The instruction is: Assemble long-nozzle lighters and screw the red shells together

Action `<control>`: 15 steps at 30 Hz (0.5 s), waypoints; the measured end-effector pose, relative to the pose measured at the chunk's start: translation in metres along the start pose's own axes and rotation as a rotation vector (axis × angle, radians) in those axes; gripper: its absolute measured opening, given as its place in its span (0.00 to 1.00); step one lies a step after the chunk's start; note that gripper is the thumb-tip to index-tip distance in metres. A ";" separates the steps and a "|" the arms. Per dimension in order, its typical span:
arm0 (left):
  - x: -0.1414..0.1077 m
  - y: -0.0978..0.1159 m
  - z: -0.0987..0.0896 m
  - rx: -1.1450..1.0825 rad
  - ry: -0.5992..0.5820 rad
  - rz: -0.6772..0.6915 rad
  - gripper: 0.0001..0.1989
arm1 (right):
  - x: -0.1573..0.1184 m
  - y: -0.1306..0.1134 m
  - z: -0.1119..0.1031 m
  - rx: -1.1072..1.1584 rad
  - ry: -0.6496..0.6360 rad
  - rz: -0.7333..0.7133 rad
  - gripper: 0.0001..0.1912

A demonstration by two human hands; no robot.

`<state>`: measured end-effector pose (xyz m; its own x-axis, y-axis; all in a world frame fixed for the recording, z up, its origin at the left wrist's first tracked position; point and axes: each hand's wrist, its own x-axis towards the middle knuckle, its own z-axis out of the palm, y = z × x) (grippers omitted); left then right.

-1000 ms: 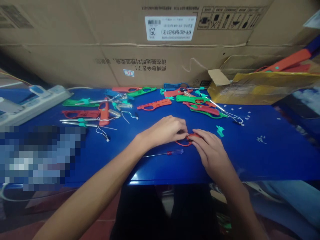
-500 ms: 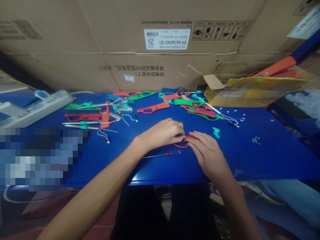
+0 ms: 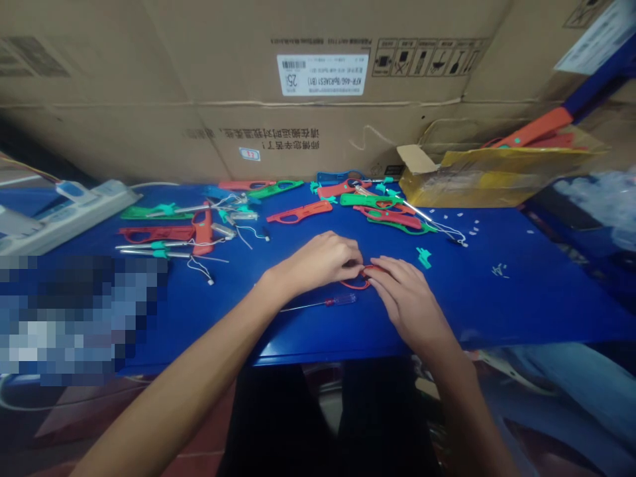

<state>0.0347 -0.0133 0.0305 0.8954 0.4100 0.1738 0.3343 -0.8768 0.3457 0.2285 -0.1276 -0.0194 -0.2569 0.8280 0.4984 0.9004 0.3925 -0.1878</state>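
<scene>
A red lighter casing (image 3: 356, 287) lies low over the blue table between my hands, mostly covered by the fingers; only its looped trigger guard shows clearly. My left hand (image 3: 332, 257) is closed, with bent fingertips pinched at the casing. Any small part between those fingers is hidden. From the other side, my right hand (image 3: 408, 291) grips the casing, thumb underneath and fingers laid over it. Just in front of the left hand rests a screwdriver (image 3: 342, 300) with a clear, red-collared handle. A teal plastic piece (image 3: 424, 258) sits beyond the right hand.
Red and green lighter casings (image 3: 299, 212) and metal lighter tubes (image 3: 171, 254) with wires are scattered along the back. An open carton (image 3: 467, 182) holding red casings stands back right. A white power strip (image 3: 94, 212) is at left. Tiny white bits (image 3: 499, 271) lie at right.
The whole view has shifted slightly, so things appear a little further left. My fingers have moved marginally at the casing, and a dark bit seen there before is now covered.
</scene>
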 end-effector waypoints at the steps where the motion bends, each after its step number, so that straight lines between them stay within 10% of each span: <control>1: 0.000 0.001 0.000 -0.022 0.000 -0.031 0.09 | 0.000 0.000 0.000 -0.009 0.003 -0.005 0.16; 15: 0.008 0.003 -0.001 -0.329 -0.082 -0.424 0.08 | 0.007 -0.009 -0.005 -0.134 0.024 -0.068 0.13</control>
<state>0.0426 -0.0123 0.0334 0.7266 0.6779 -0.1116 0.5732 -0.5087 0.6424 0.2206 -0.1269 -0.0103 -0.3116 0.7909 0.5266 0.9206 0.3886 -0.0389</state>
